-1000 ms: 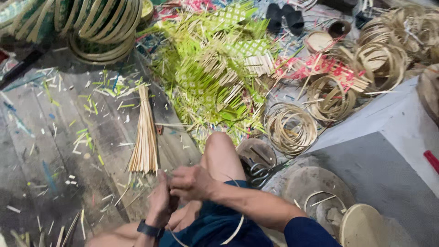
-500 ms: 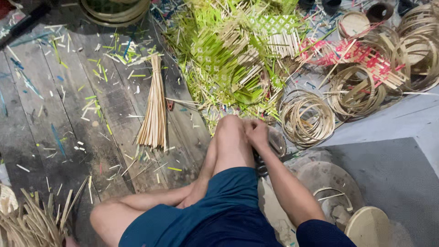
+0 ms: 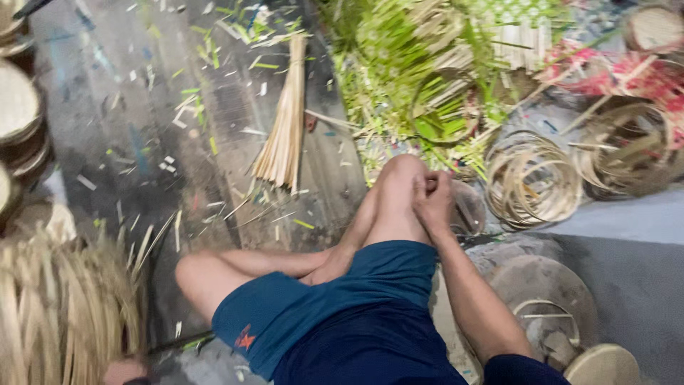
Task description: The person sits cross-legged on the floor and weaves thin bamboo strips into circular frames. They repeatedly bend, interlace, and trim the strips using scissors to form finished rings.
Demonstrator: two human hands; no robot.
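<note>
A: Right hand (image 3: pixel 432 202) sits on the raised right knee (image 3: pixel 400 178), fingers curled over the kneecap's side, grasping nothing I can make out.

B: Left hand?

A: Barely in frame, bottom-left corner, just a bit of it (image 3: pixel 125 371) under the pile of pale cane strips (image 3: pixel 60 314). Can't tell if the fingers are released or clenched.

B: Nearest thing to the right hand?

A: Coil of split cane rings (image 3: pixel 533 182), on the floor just to the right of the knee, not touched. Bundle of straight pale sticks (image 3: pixel 283 132) lies on the plank floor (image 3: pixel 142 142) ahead of the knee, well apart from both hands.

B: Anything else around?

A: Green woven strips (image 3: pixel 406 78) heaped beyond the knee, pink-and-pale woven pieces (image 3: pixel 620 75) upper right, more cane hoops (image 3: pixel 630 150) beside them. Stacked round lids (image 3: pixel 18 121) at the left edge. Person sits cross-legged in blue shorts (image 3: pixel 342 314); green and pale offcuts litter the planks.
</note>
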